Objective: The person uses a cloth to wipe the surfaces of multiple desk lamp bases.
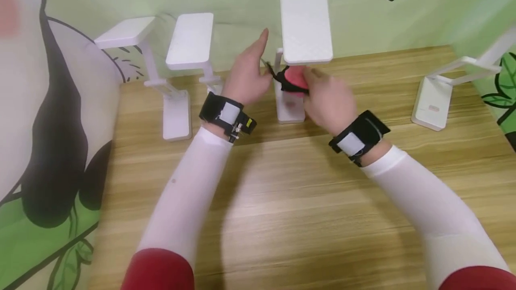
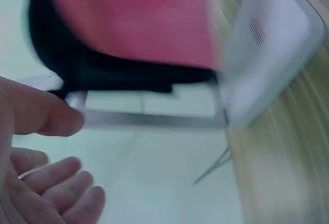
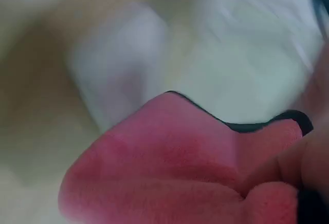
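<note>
My right hand (image 1: 328,100) grips a pink plush cloth with black edging (image 1: 296,77), in front of the middle white desk lamp (image 1: 291,111). In the right wrist view the cloth (image 3: 159,167) bunches at the fingers. My left hand (image 1: 247,75) is on the lamp's left side, one finger pointing up toward the wall. The left wrist view has its thumb (image 2: 46,113) right by a black end of the cloth, apart from the loosely bent other fingers. The lamp's base (image 2: 272,49) stands on the table, and its flat head (image 1: 306,17) overhangs the cloth.
Two more white desk lamps stand to the left, one with its base (image 1: 176,115) showing, the other with its head (image 1: 190,39) raised. Another lamp (image 1: 433,102) is at the right. Behind them is a painted green wall (image 1: 363,21); all stand on a wooden table (image 1: 306,200).
</note>
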### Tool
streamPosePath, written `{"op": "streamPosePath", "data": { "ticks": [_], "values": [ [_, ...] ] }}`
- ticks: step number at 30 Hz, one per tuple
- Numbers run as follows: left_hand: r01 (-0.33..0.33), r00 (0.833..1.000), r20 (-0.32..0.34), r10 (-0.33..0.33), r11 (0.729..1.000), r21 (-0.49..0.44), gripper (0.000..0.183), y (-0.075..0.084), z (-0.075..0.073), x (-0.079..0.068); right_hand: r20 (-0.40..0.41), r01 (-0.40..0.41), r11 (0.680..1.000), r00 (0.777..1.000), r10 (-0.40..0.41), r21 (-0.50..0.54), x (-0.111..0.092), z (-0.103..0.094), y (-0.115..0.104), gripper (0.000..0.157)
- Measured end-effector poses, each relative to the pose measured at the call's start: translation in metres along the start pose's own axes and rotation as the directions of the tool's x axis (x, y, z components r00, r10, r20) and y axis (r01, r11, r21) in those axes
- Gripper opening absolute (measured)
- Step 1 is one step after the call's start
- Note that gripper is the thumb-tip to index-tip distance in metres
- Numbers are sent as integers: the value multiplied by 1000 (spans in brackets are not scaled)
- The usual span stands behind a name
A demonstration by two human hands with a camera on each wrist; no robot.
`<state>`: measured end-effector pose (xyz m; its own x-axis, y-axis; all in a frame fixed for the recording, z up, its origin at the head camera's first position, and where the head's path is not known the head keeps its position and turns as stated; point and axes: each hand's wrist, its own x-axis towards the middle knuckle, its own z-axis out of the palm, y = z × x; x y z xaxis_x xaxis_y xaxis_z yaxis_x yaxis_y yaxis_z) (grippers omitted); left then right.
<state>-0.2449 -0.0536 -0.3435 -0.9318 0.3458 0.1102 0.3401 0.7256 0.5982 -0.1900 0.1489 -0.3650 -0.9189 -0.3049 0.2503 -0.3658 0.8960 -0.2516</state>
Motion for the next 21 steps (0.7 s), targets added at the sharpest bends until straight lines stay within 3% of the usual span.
{"op": "streamPosePath", "data": {
  "ticks": [3,6,9,14,19,21],
  "values": [
    [-43,999,23,44,998,-48,89,0,5,11,128,136,990,983,-131,-25,-14,31,-7,55],
    [-80,996,30,82,994,-68,78,-1,10,18,225,258,965,944,-244,-37,-26,50,-8,56],
    [-77,997,12,79,989,-129,60,-4,15,23,251,321,947,919,-304,-26,-32,58,-5,57],
    [-29,999,-20,26,985,-168,35,-12,25,29,297,341,939,892,-340,51,-31,59,1,61],
    [-26,999,-38,22,994,-107,33,-17,31,35,370,336,931,854,-364,142,-14,57,5,67],
    [-26,999,-32,24,997,-78,33,-17,33,37,372,331,929,852,-370,167,-4,57,8,70]
  ]
}}
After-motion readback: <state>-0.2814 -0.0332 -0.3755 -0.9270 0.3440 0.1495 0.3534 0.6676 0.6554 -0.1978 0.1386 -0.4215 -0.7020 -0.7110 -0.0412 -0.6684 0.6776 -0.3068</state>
